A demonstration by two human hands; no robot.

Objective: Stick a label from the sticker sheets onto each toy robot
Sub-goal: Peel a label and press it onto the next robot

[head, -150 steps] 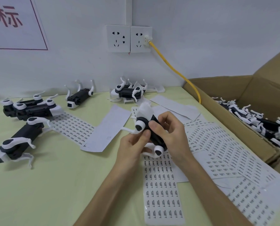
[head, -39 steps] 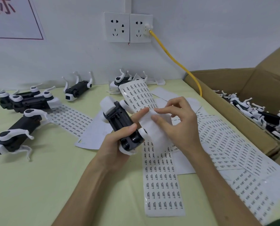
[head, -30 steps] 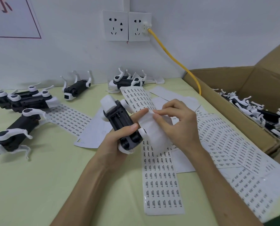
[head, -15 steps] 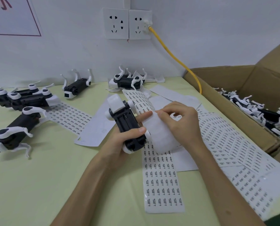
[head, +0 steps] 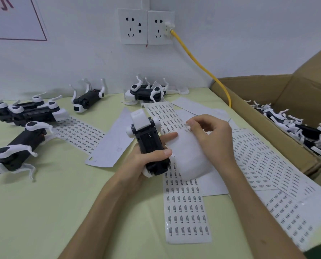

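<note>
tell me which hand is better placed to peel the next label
Right. The right hand pinches at a label on the lifted sticker sheet, while the left hand is occupied gripping the toy robot, underside up.

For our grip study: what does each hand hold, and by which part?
Left hand grips the toy robot round its black body; right hand pinches the curled sticker sheet at its fold.

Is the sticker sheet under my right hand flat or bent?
Bent: the sticker sheet curls over, its blank back bulging below the right hand.
</note>
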